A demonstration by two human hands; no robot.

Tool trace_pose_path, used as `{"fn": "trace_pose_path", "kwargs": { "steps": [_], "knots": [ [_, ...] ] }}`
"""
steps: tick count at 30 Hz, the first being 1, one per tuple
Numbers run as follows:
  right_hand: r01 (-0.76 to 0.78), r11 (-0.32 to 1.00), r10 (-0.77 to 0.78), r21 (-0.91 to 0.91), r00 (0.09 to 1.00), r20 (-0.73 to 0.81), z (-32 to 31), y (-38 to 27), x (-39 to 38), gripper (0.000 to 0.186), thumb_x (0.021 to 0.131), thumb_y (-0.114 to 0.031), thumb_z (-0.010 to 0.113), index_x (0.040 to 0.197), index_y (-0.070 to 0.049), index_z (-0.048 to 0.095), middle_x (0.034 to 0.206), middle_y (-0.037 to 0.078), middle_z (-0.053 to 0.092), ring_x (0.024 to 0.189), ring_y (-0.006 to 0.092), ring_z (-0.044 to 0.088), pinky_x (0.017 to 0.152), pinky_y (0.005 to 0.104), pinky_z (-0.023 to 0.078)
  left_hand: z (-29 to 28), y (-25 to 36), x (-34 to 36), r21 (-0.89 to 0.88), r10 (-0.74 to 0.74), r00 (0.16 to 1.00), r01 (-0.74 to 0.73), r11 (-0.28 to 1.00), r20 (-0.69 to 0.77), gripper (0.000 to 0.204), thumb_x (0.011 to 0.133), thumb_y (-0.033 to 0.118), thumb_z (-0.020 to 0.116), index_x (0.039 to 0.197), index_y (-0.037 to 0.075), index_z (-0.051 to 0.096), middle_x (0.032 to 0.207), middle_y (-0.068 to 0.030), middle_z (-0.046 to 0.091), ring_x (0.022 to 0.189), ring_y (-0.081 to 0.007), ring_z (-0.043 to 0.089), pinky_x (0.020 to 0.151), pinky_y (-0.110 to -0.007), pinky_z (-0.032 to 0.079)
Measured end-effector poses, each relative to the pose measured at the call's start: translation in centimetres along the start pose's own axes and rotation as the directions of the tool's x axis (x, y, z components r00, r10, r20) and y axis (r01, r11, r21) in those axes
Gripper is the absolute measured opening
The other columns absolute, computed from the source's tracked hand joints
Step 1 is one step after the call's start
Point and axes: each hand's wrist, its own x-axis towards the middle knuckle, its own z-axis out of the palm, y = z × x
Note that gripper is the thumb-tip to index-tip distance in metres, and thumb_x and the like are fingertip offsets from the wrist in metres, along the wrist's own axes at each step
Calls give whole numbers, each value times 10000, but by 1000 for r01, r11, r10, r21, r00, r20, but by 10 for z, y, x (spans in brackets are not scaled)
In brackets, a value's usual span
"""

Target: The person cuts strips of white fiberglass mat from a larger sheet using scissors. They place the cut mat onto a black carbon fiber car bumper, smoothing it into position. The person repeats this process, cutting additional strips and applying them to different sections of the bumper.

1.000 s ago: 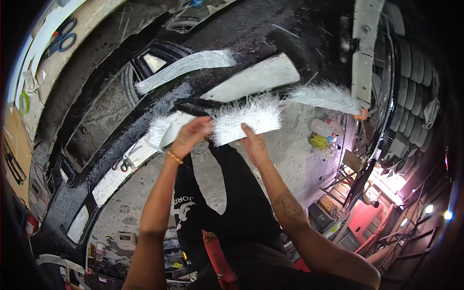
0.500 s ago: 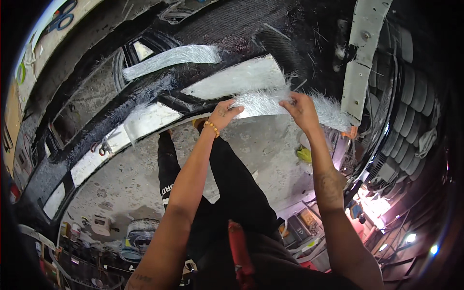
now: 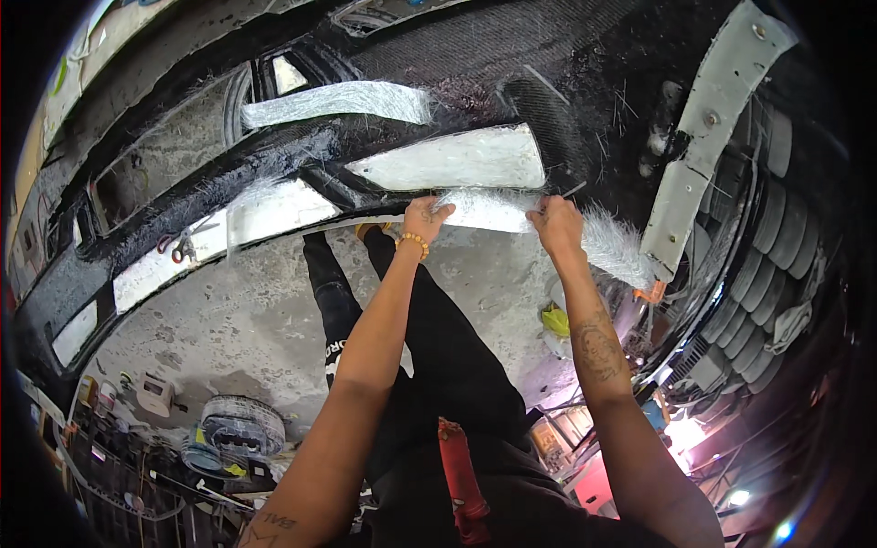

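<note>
A frayed strip of white fiberglass mat (image 3: 489, 214) lies along the near edge of a large black molded part (image 3: 585, 55). My left hand (image 3: 424, 221), with a beaded bracelet at the wrist, pinches the strip's left end between thumb and fingers. Further right, my right hand (image 3: 557, 225) grips the same strip, its thumb on the near side. Beyond my right hand, more loose white fibers (image 3: 614, 242) run toward an orange clamp (image 3: 651, 291). A smooth white panel (image 3: 452, 159) sits just above the strip.
Another fiberglass strip (image 3: 338, 102) rests on the black part at upper left. Scissors (image 3: 183, 247) lie on a second white panel (image 3: 283, 210). A grey drilled flange (image 3: 711, 119) rises at right. Below are concrete floor (image 3: 228, 310) and a round tub-like object (image 3: 242, 425).
The strip between my hands has come down from over the white panel's lower edge and lies flatter below it. Both hands keep their pinch. The whole view has shifted slightly.
</note>
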Motion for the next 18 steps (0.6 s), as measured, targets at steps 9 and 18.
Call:
{"fn": "trace_pose_path", "kwargs": {
  "steps": [9, 18],
  "knots": [
    [-17, 999, 15, -38, 999, -51, 9, 2, 6, 284, 689, -222, 794, 796, 16, 681, 780, 214, 666, 780, 390, 649, 693, 452, 501, 1, 2, -1, 44, 34, 998, -32, 999, -49, 665, 693, 450, 781, 1014, -118, 653, 967, -283, 668, 919, -372, 667, 829, -383, 520],
    [-84, 996, 84, -34, 996, 16, 1, -4, 3, 246, 687, -217, 787, 773, -7, 691, 821, 210, 680, 824, 381, 662, 735, 454, 519, -39, 76, -65, 297, 117, 989, -85, 951, -93, 496, 750, 287, 752, 1106, 0, 560, 1150, -205, 525, 1090, -363, 511, 930, -424, 420]
  ]
}}
